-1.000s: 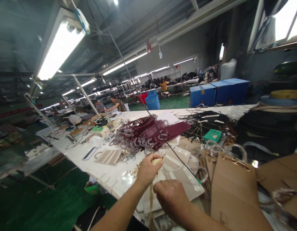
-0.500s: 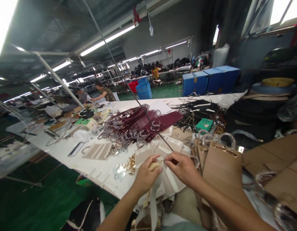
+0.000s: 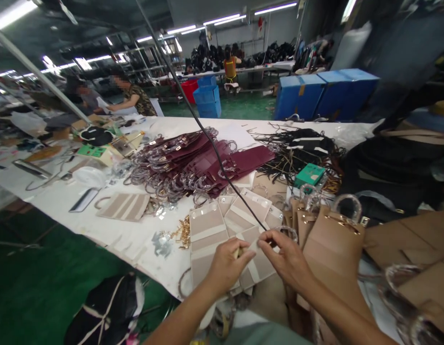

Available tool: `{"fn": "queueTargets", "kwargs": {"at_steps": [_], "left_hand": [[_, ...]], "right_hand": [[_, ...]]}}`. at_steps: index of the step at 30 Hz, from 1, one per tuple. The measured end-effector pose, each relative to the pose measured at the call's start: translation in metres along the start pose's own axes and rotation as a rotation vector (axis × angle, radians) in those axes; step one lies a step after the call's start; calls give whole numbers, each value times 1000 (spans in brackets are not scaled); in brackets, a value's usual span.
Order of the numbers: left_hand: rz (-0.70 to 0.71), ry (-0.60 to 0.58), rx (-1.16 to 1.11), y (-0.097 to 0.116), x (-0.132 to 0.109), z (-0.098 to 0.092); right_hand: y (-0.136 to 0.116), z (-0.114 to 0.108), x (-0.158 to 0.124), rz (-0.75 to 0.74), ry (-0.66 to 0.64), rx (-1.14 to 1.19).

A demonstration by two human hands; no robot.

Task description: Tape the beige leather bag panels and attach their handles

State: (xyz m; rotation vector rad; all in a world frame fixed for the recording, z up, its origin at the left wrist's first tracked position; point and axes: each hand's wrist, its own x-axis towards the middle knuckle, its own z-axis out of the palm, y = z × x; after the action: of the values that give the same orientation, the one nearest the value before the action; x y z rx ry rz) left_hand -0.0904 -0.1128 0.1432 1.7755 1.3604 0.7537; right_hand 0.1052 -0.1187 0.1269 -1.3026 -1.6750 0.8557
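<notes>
panel (image 3: 258, 269) points lengthwise away, left hand (image 3: 225, 266) and right hand (image 3: 288, 261) pinching its edge.

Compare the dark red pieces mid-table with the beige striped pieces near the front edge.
The dark red pieces are one plain colour; the beige pieces carry pale stripes. The dark red pieces form a big overlapping heap away from the hands; the beige pieces make a small fan under the left hand and right hand. Both lie flat on the white table.
</notes>
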Motion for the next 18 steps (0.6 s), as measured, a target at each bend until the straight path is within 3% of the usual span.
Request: {"fn": "queueTargets", "kwargs": {"at_steps": [4,10,14,18], "left_hand": [[69,-49,-4,-12,24,2],[213,-125,199,-27,55,1],[341,-62,395,-36,60,4],[370,9,266,-49,53,15]], "right_hand": [[16,-9,27,-106,10,-129],[23,-16,73,-299,-351,-395],[30,-17,88,-166,-393,-321],[60,-35,119,150,-195,-65]]}}
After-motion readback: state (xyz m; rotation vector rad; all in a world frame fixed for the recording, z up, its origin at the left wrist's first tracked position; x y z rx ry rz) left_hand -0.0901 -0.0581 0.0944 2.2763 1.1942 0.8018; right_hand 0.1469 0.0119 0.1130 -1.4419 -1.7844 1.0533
